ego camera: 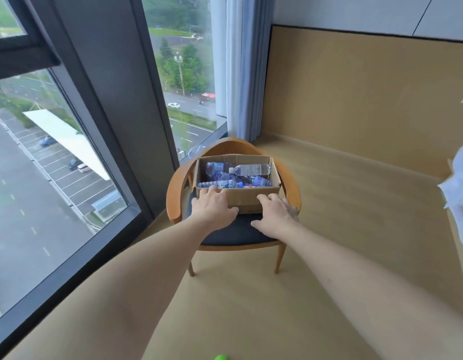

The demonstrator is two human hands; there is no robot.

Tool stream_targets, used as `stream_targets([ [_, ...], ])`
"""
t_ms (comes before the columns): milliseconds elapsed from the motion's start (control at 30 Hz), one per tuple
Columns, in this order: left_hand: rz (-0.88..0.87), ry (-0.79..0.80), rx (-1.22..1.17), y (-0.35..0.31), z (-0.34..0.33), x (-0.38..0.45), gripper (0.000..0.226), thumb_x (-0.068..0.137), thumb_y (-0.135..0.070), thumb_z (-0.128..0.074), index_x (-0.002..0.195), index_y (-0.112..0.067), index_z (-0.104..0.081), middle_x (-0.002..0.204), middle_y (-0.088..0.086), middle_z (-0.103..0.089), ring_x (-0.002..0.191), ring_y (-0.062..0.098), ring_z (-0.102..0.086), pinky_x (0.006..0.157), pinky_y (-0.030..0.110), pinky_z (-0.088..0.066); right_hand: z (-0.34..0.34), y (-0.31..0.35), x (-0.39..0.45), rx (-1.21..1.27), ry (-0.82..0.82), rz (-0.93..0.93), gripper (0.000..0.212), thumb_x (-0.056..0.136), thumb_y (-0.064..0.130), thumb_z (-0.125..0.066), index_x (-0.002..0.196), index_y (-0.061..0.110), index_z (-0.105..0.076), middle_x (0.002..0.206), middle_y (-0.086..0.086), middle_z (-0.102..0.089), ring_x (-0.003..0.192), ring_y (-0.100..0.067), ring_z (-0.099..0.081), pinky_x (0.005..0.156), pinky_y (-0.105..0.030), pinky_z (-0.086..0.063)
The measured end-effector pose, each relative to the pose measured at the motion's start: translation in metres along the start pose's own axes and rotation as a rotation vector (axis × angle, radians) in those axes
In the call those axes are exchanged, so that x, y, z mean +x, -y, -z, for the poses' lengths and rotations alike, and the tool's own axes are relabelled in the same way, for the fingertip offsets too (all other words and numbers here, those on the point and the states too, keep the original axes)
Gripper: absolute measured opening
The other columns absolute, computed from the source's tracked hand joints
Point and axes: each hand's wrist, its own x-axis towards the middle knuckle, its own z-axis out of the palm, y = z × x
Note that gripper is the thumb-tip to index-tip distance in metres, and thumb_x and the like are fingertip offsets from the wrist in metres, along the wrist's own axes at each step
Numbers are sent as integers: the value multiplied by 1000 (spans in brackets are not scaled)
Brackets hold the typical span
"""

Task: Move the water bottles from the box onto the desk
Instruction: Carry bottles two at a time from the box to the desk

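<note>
1. Pale wood flooring is filling the lower and right part of the frame; a tall window (69, 152) is taking up the upper left, with a curtain (240, 74) hanging at upper centre.
2. Wooden chair (178, 188) with a dark seat cushion (233, 232) is standing at centre frame, carrying the cardboard box (240, 198).
3. Water bottles (251, 169) are lying on their sides inside the box, piled across one another; the count is hard to make out.
4. Left hand (214, 203) is resting on the near left corner of the box, fingers spread and reaching over the rim, not gripping any bottle.
5. Right hand (275, 211) is lying against the near right face of the box, fingers spread wide and holding nothing.
6. Handling, as a judgement: if full, the bottles are likely heavy for their size, with smooth, slippery plastic walls that give under a squeeze; taking each round the middle of the body looks safest.
7. Box is looking light and stiff enough to lift by its lower corners.
8. Desk is not appearing anywhere in frame; the white cloth (459, 183) at right edge is being cut off, as is a green object (221, 357) at bottom edge.
</note>
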Motion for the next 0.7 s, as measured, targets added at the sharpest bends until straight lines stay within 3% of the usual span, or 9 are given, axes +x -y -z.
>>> stream_targets([
  [300, 24, 128, -17, 25, -21, 127, 56, 89, -53, -51, 139, -29, -48, 137, 5, -48, 129, 31, -41, 100, 52, -41, -21, -1, 138, 58, 107, -46, 78, 84, 54, -71, 149, 32, -34, 147, -5, -44, 135, -31, -41, 105, -50, -40],
  [467, 72, 149, -2, 30, -39, 220, 61, 87, -56, -53, 143, -32, -45, 135, 4, -49, 129, 29, -41, 99, 50, -43, -32, -12, 243, 44, 140, -26, 68, 84, 53, -70, 141, 29, -41, 141, -5, -48, 131, -32, -43, 105, -50, -41],
  [700, 204, 254, -20, 37, -58, 330, 58, 88, -55, -52, 140, -30, -47, 134, 4, -50, 127, 30, -42, 97, 50, -43, -45, -31, 374, 50, 319, -13, 62, 88, 41, -68, 142, 27, -42, 137, -8, -50, 130, -35, -43, 102, -49, -41],
])
